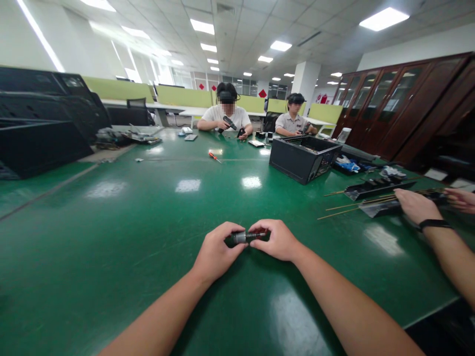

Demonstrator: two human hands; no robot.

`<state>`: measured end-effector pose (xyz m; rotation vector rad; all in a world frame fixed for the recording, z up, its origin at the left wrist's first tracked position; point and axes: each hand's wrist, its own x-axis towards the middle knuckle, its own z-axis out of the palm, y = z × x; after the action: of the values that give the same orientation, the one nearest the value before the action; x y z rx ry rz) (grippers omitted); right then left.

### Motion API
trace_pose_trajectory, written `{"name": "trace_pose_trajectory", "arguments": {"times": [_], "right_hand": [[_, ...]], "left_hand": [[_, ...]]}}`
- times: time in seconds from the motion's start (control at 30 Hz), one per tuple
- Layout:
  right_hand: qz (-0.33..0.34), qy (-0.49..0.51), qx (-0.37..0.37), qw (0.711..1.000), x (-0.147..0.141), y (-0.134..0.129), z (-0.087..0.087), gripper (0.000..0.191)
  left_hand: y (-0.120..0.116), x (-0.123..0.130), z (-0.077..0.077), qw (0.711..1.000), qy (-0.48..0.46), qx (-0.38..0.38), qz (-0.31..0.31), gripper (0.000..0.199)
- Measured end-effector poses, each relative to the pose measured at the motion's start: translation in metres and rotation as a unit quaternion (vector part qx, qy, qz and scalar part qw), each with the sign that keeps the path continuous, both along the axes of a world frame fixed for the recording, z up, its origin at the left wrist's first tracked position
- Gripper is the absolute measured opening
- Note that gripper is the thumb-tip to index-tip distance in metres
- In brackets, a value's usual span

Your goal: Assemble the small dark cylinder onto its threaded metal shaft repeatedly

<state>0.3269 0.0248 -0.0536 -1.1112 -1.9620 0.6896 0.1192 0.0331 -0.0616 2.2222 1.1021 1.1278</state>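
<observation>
Low over the green table, both my hands hold a small cylindrical part [240, 238] lying crosswise between them. It has a silver, motor-like body and a thin, ribbed, spring-like section toward the right; its exact kind I cannot make out. My left hand [218, 247] grips the silver body between thumb and fingers. At the other end, my right hand [277, 240] pinches the ribbed section, where a reddish bit shows by the fingers. The fingers partly cover both ends of the part.
An orange-handled screwdriver [213, 156] lies farther back on the green table [129, 237]. A black computer case [297, 158] stands right of centre. At the far right, another person's hands [417, 205] touch dark trays with thin brass rods. Two people sit opposite. Black cases [40, 143] stand left.
</observation>
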Motion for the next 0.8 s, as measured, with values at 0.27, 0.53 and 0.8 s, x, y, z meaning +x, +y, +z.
{"name": "trace_pose_trajectory", "arguments": {"times": [0.27,0.53,0.8], "right_hand": [[0.004,-0.017,0.029,0.999,0.0007,0.003,-0.0047,0.013],[-0.004,-0.022,0.023,0.999,0.0015,0.0043,-0.0052,0.012],[-0.005,-0.031,0.022,0.999,0.0026,0.0041,-0.004,0.013]], "left_hand": [[-0.0024,0.0026,0.004,1.0,0.005,0.002,-0.011,0.019],[-0.003,0.0027,0.0053,1.0,0.001,0.018,-0.002,0.018],[-0.002,0.0008,0.0045,1.0,0.006,0.027,-0.002,0.017]]}}
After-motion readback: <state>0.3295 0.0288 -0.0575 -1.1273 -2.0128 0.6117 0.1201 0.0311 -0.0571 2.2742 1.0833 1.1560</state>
